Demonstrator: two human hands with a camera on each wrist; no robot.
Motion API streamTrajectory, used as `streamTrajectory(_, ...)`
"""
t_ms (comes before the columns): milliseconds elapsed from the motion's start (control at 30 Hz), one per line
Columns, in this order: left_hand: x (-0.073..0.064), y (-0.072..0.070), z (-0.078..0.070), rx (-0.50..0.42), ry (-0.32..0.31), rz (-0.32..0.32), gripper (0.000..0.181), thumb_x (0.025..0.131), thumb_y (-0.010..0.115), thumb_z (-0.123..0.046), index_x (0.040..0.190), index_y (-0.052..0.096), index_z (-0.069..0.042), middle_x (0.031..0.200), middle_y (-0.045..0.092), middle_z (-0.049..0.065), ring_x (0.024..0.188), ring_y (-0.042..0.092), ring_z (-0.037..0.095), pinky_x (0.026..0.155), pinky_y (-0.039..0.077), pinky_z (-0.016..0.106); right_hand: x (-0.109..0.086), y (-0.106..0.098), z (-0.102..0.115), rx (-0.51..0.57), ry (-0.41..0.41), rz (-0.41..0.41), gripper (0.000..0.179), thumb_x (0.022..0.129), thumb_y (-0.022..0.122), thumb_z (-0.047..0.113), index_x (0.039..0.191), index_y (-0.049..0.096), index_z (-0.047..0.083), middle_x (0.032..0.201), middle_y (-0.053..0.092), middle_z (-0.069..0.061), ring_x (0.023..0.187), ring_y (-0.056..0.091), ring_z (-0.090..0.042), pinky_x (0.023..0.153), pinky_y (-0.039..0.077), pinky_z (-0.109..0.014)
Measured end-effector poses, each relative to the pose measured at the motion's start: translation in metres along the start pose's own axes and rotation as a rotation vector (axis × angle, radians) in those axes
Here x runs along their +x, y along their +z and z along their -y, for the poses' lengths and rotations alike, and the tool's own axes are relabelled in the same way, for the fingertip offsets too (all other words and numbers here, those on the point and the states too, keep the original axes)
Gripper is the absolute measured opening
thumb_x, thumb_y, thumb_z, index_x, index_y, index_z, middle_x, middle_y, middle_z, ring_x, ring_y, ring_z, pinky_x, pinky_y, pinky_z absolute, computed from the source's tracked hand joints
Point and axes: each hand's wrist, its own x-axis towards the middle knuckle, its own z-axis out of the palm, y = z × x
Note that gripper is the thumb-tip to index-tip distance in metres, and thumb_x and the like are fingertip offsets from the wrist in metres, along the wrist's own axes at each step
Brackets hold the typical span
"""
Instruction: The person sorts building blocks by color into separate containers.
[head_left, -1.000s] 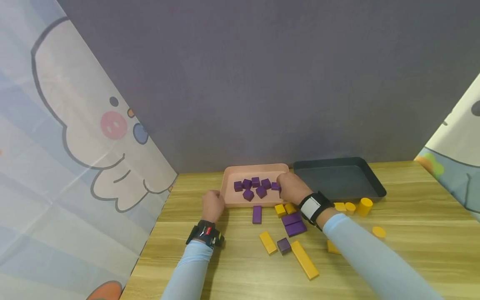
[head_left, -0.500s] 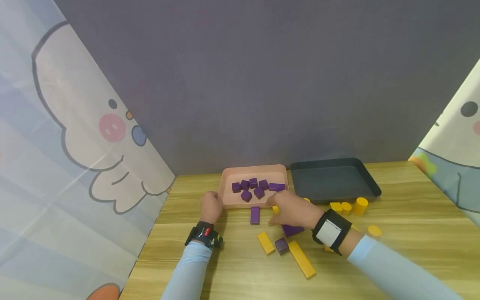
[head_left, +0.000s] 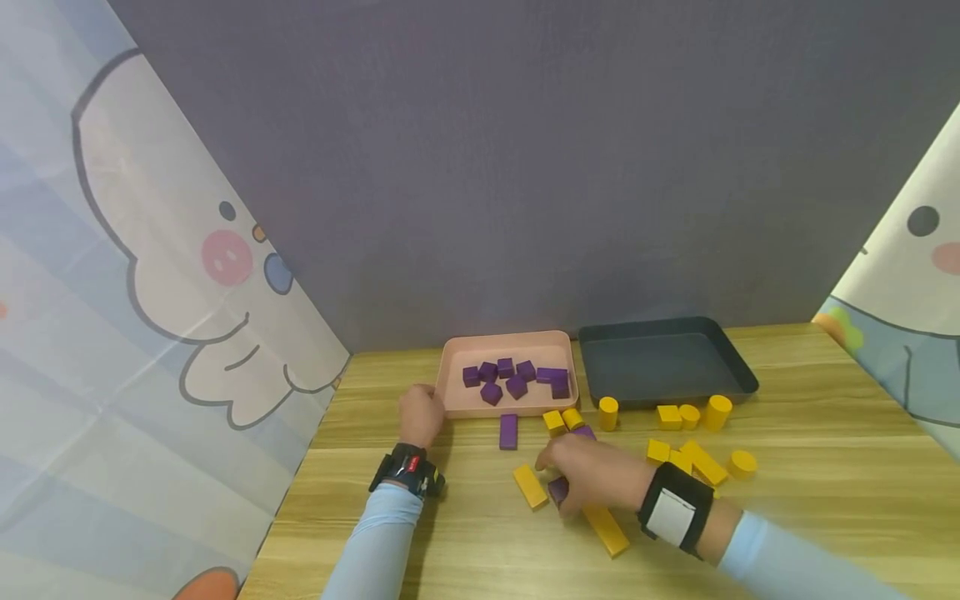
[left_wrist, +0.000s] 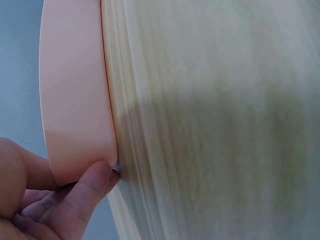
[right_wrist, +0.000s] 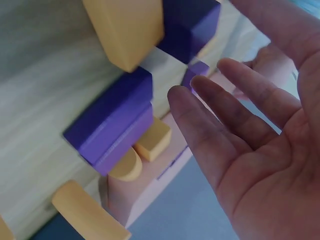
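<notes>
Pickup of the purple cube [head_left: 557,489], lower centre in the head view, looks the step: my left hand [head_left: 422,414] grips the pink tray [head_left: 480,412], while my right hand [head_left: 592,471], fingers apart by the cube, needs, I judge, to pinch.

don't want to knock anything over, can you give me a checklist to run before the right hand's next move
1. Pink tray steadied: ok, left hand pinches its corner.
2. Right hand at the loose purple cube: ok, right beside it.
3. Fingers closed on cube: not ok, spread in the right wrist view.
4. Long yellow bar clear of cube: cannot tell, they overlap in view.
5. Room in pink tray: ok, space left beside the purple blocks.
</notes>
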Motion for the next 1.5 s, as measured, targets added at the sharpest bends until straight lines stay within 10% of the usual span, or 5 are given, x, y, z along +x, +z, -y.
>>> streamTrajectory(233, 0.001, 0.002, 0.001, -0.003, -0.019, 0.005, 0.022, 0.09, 0.057, 0.0, 0.091, 0.08, 0.004, 0.085, 0.076, 0.018, 0.068, 0.062, 0.026, 0.053, 0.043, 0.028, 0.002, 0.009, -0.002, -0.068, -0.037, -0.031, 0.023, 0.077, 0.09, 0.012, 0.093, 0.076, 0.02, 0.072, 0.059, 0.012, 0.069, 0.052, -0.008, 0.063, 0.047, -0.022)
streamTrajectory(967, 0.003, 0.004, 0.001, 0.0, -0.018, 0.006, 0.023, 0.089, 0.057, 0.001, 0.086, 0.08, 0.003, 0.078, 0.073, 0.015, 0.065, 0.059, 0.024, 0.052, 0.04, 0.027, 0.007, 0.008, -0.008, -0.058, -0.093, -0.06, 0.021, 0.081, 0.085, 0.002, 0.091, 0.079, 0.019, 0.075, 0.063, 0.012, 0.069, 0.052, -0.006, 0.065, 0.05, -0.021)
streamTrajectory(1500, 0.002, 0.007, 0.0, 0.014, -0.033, 0.004, 0.022, 0.09, 0.058, 0.001, 0.082, 0.078, 0.002, 0.069, 0.067, 0.01, 0.061, 0.056, 0.021, 0.049, 0.039, 0.026, 0.047, -0.073, -0.019, -0.023, 0.008, -0.222, 0.031, 0.081, 0.083, 0.001, 0.11, 0.08, 0.012, 0.106, 0.076, -0.003, 0.084, 0.066, -0.016, 0.074, 0.061, -0.032)
